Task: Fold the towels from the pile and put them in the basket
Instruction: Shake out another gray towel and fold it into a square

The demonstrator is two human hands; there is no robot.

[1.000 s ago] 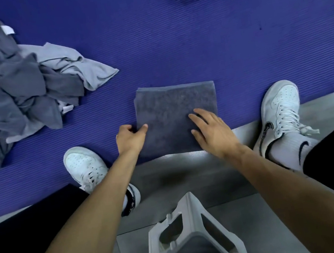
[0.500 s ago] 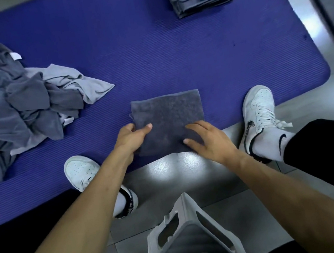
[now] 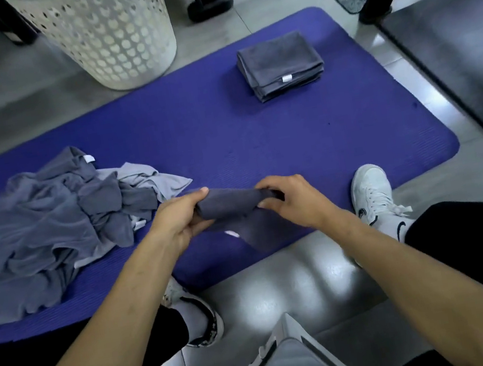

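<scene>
Centrally, held above the near edge of the blue mat (image 3: 258,136): folded dark grey towel (image 3: 231,205), lifted clear of the surface, one loose part hanging down below it. Gripped at its left end by left hand (image 3: 178,221), thumb on top, fingers curled under. Gripped at its right end by right hand (image 3: 291,198), fingers wrapped over the top edge. Off to the left on the mat, near side: crumpled pile of grey towels (image 3: 41,227), a lighter grey one poking out at its right, a white label showing at its far edge. Farther back and right on the mat: neat stack of folded towels (image 3: 280,64), white tag on its near side. Beyond the mat's far edge, left of centre: white perforated basket (image 3: 112,32), standing upright on the grey tiled floor (image 3: 297,284), well apart from the held towel. White sneakers (image 3: 372,190) planted at the mat's near edge, one on each side. At the very bottom, a white plastic object (image 3: 291,364), only partly visible, kind not clear.
</scene>
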